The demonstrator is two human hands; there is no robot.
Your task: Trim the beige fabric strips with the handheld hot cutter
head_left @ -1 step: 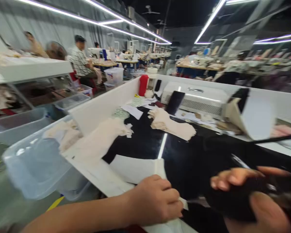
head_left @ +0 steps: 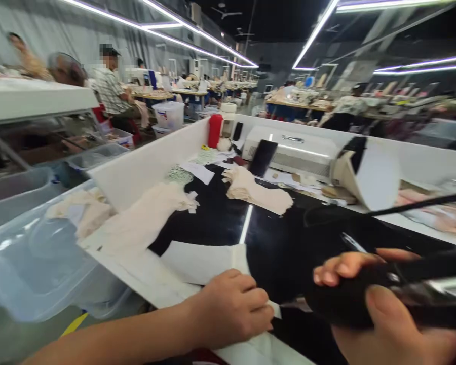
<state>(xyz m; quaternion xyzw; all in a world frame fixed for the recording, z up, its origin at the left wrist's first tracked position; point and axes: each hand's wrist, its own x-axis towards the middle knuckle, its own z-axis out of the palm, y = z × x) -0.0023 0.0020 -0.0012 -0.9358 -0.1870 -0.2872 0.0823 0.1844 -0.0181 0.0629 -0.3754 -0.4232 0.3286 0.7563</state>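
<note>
My left hand point(head_left: 233, 306) is closed, its fingers curled over the near end of a white flat piece point(head_left: 201, 261) with a cream strip point(head_left: 240, 257) along its right edge. A bit of white shows past the fingertips; I cannot tell whether it is paper or cloth. In my right hand point(head_left: 383, 309) is a bulky black corded hand tool point(head_left: 338, 299) with a shiny part at the right, its exact kind unclear. Its flat narrow tip point(head_left: 294, 304) points left towards my left fingers. Motion blurs this hand. A slim shiny thing point(head_left: 353, 242) lies behind it.
Pale cut cloth lies as a stack point(head_left: 256, 190) on the black tabletop point(head_left: 213, 223) and as a heap point(head_left: 144, 213) at the left. Clear plastic bins point(head_left: 34, 274) stand beside the table. A black cable point(head_left: 421, 203) crosses at right. White panels point(head_left: 137, 152) edge the back; co-workers sit beyond.
The whole view has shifted slightly, so things appear further left. Both hands keep their holds, and more of the black tool and its cable shows at right.
</note>
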